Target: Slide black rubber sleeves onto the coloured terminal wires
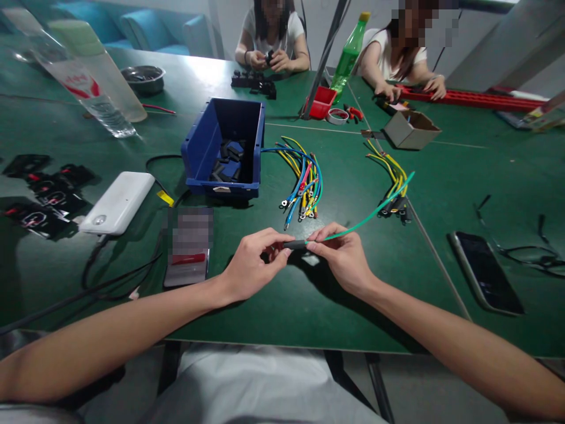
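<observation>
Between finger and thumb, my left hand (253,262) pinches a short black sleeve (295,244). My right hand (342,256) is closed on a green wire (368,219), right where it meets the sleeve's right end. The wire's free part curves up to the right. Beyond my hands lies a bundle of yellow, blue and green wires (309,182) with ring terminals. To its right, several yellow-green wires (388,171) end in black sleeves (396,207). A blue bin (194,156) holds small black pieces (229,154).
Left are a white power bank (118,203), a phone (188,253), cables, black parts (53,194) and bottles (90,88). Another phone (485,271) and glasses (534,256) lie right. Two people sit opposite, near a red bin (321,103), a green bottle (349,59) and a small box (408,132).
</observation>
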Demonstrator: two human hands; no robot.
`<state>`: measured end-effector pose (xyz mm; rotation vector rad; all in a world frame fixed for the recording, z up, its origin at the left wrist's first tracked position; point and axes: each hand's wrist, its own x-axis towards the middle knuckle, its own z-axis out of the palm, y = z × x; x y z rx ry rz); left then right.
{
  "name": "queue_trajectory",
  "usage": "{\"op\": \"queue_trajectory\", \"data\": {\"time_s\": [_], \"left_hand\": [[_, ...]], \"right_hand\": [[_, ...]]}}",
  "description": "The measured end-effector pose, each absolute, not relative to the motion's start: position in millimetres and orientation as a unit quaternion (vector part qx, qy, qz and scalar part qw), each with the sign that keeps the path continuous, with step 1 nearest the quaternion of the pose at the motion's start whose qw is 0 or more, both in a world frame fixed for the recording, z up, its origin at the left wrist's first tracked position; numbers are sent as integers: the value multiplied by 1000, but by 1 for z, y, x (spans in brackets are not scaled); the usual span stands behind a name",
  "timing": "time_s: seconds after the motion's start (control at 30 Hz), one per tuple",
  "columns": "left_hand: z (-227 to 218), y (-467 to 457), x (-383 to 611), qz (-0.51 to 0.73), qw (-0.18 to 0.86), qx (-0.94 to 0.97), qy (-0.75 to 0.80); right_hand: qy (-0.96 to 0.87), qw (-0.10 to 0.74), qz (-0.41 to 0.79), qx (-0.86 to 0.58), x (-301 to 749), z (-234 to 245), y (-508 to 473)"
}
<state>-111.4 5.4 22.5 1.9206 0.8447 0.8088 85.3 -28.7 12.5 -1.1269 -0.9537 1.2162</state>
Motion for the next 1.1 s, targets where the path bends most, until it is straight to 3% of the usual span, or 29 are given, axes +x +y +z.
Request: {"op": "queue_trajectory", "data": {"time_s": [1.1], "left_hand": [[14, 11, -111, 301, 507, 718, 370]], "right_hand": [[-443, 532, 513, -508, 86, 14, -27]]}}
